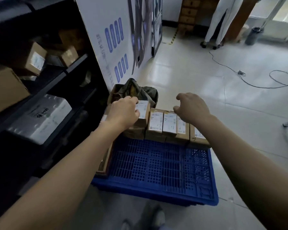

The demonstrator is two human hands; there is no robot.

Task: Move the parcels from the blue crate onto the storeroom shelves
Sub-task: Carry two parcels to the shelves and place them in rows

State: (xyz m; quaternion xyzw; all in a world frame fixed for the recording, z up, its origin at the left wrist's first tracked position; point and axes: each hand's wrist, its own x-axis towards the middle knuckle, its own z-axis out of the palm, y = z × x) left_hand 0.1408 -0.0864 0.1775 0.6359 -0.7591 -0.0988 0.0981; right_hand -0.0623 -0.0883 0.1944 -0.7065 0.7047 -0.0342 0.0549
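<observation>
A blue crate [156, 171] with a perforated floor sits on the tiled floor in front of me. Several small cardboard parcels [169, 123] with white labels stand in a row along its far side, and a flat parcel [104, 163] leans on its left wall. My left hand [123, 112] grips the leftmost, raised parcel [144, 113] by its top. My right hand [192, 107] hovers just above the row with its fingers loosely curled, holding nothing. The dark storeroom shelves [56, 77] stand to the left.
The shelves hold cardboard boxes [32, 58] and a white wrapped pack [42, 117]. A box with olive cloth [135, 92] sits behind the crate beside a white printed panel [110, 39]. A cable [256, 80] loops across the floor; a person's legs [218, 22] stand far back.
</observation>
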